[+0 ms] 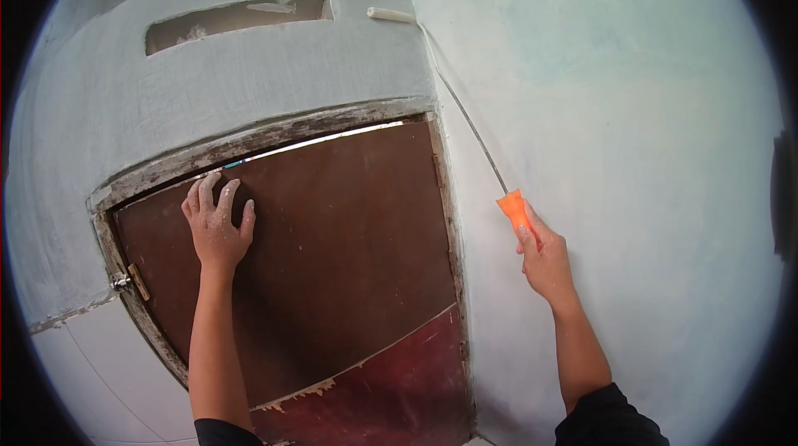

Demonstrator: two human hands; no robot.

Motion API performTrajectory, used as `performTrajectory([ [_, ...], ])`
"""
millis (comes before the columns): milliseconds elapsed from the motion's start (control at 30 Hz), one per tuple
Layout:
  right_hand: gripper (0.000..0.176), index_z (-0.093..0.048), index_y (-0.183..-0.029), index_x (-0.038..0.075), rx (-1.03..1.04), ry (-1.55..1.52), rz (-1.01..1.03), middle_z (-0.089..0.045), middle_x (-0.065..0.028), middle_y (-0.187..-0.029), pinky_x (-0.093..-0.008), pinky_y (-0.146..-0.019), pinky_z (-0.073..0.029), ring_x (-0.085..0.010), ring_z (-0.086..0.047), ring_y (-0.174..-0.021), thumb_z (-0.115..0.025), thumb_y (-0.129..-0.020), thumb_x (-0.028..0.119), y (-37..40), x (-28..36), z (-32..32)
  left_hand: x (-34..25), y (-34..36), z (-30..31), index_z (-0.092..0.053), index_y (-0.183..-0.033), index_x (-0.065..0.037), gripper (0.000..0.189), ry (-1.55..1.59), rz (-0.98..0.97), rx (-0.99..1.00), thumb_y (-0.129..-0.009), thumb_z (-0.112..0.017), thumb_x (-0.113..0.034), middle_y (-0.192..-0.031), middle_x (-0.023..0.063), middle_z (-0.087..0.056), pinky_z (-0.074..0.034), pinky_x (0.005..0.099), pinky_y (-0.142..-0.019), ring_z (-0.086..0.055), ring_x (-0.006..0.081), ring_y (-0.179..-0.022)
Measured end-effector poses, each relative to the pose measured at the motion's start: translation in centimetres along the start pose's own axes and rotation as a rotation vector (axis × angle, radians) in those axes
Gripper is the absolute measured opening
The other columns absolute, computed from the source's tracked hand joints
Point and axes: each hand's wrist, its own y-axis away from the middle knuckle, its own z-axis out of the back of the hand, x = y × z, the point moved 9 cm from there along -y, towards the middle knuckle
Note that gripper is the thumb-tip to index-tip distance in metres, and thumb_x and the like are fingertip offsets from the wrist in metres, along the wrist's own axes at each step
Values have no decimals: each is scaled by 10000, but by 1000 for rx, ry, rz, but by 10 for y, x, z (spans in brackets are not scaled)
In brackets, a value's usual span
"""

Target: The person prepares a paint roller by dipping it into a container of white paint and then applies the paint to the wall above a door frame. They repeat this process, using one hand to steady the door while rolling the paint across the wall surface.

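One long-rodded paint roller (472,131), sleeve at twelve o'clock, looks light and stiff, best held by its orange handle (513,209); the right hand (544,261) grips that at three. Left hand (218,221), fingers spread, meets the brown door (349,238) at nine.

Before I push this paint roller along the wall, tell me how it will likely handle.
Its white roller head will probably roll, being cylindrical. The metal rod looks long and slender enough to flex slightly under pressure. Overall it is probably light, since the right hand alone holds it by the orange handle.
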Motion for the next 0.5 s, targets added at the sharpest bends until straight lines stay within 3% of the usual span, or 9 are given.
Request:
performTrajectory([
  [67,427,-498,-1393,33,-81,128,107,-612,-133,-779,-341,-611,-496,-178,-583,-617,-511,-994,182,-2,10,5,0,0,0,-629,-1146,-98,379,4,-4,0,-794,-705,-217,-1274,120,-520,-341,466,-1029,-447,335,-1232],
  [200,415,-481,-1376,12,-164,212,293,-622,-277,-933,-419,-766,-493,-408,-622,-831,-471,-990,165,-52,62,-2,-1,0,0,-637,-1120,-108,374,-19,-2,-16,-775,-717,-229,-1265,111,-526,-349,463,-1016,-455,329,-1222],
  [267,414,-485,-1366,10,-207,261,416,-636,-275,-990,-472,-798,-488,-454,-609,-919,-459,-985,170,-90,95,-8,-1,0,0,-637,-1121,-107,377,-17,4,-7,-772,-718,-224,-1261,111,-524,-351,466,-1014,-456,331,-1219],
  [400,342,-564,-1202,-19,-256,410,534,-653,-270,-979,-496,-840,-496,-447,-613,-939,-416,-980,195,-193,156,-21,0,1,-1,-628,-1147,-101,383,-15,3,3,-790,-705,-216,-1262,127,-518,-342,474,-1028,-445,342,-1231],
  [500,279,-620,-1009,-48,-179,470,457,-668,-265,-918,-442,-761,-534,-360,-674,-785,-418,-939,130,-256,213,-26,-1,0,-2,-628,-1149,-100,387,-22,4,21,-787,-704,-213,-1260,137,-515,-342,477,-1027,-444,350,-1228],
])
